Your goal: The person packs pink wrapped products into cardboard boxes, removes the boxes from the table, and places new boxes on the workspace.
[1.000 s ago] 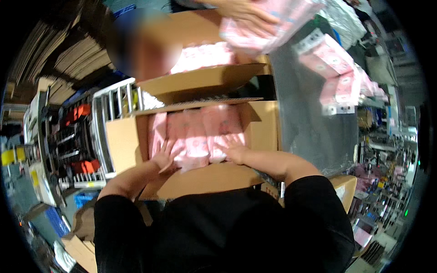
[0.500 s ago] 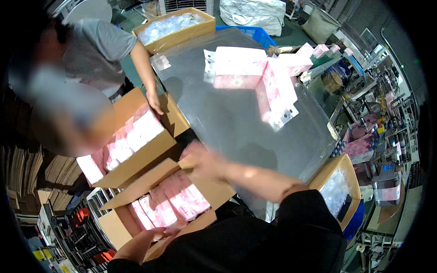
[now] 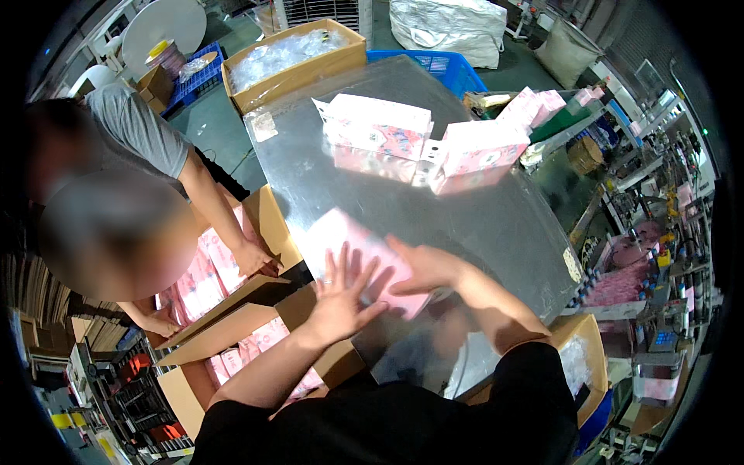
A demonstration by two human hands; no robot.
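Note:
A pink-and-white tissue pack (image 3: 338, 233) lies slantwise on the near part of the grey metal table (image 3: 287, 167). My left hand (image 3: 339, 298) rests over its near-left part with the fingers spread. At the pack's right side is my right hand (image 3: 426, 267), gripping the edge between thumb and fingers. Farther up the table stand more wrapped packs of the same kind, one at the left (image 3: 380, 128) and one at the right (image 3: 480, 151). Below my left forearm, an open carton (image 3: 184, 399) holds several pink packs (image 3: 252, 345), partly hidden by my arm.
Across on the left, a co-worker in a grey shirt reaches into another open carton (image 3: 271, 225) of pink packs. A carton of clear plastic film (image 3: 291, 58) stands at the far table edge beside a blue crate (image 3: 434, 66). Machinery (image 3: 643, 294) lines the right side.
My right hand has left the carton flap and my left hand has come out of the carton; both are now on a tissue pack. The co-worker has leaned in, with hands at the other carton.

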